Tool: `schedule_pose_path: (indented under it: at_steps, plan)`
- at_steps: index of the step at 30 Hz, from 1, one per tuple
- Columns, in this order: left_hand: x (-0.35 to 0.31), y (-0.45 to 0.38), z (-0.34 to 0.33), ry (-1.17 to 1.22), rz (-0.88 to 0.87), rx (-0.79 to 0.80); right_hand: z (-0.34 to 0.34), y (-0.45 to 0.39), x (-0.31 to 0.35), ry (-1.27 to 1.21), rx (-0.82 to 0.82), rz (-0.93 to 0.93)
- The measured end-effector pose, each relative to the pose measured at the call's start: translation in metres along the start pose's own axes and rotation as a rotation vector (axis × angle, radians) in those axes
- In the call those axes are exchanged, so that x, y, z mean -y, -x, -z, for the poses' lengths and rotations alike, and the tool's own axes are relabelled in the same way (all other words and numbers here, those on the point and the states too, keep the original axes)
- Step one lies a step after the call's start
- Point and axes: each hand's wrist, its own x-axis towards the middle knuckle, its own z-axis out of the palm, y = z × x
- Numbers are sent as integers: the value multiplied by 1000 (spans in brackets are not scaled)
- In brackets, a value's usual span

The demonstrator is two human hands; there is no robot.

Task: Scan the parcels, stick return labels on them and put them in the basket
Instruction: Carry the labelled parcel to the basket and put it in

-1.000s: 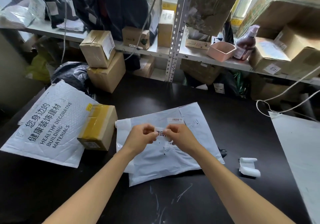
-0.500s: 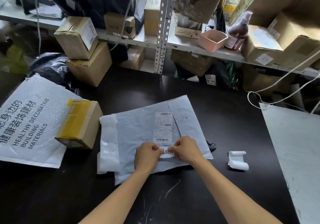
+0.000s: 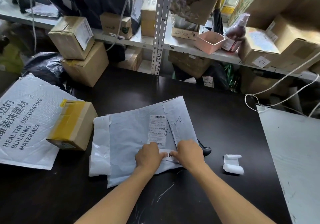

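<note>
A grey poly-mailer parcel lies flat on the black table, with a white shipping label on its top. Just below that label sits a small white return label with black print. My left hand and my right hand both press down on it, one at each end, fingers curled onto the parcel. Only the label's middle strip shows between the hands. A black object peeks out from under the parcel's right edge.
A small taped cardboard box and a big white printed bag lie to the left. A roll of white labels sits to the right, near a pale board. Stacked boxes and shelves crowded with parcels stand behind.
Both hands brought the small label from above the parcel down to its near edge and now press it flat there. The shipping label has come into view.
</note>
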Motion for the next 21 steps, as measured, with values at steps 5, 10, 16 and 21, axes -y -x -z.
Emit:
schedule_pose_path:
  at_steps: [5, 10, 16, 21]
  plan:
    - [5, -2, 5, -118, 22, -9, 2, 0, 1, 31, -20, -65]
    - [11, -3, 8, -117, 47, -9, 2, 1, 11, 66, -24, -106]
    - [11, -6, 13, -136, 48, 96, 6, 6, 14, 113, 30, -56]
    - [23, 3, 12, -108, -25, 117, 22, -3, 0, -29, -277, -140]
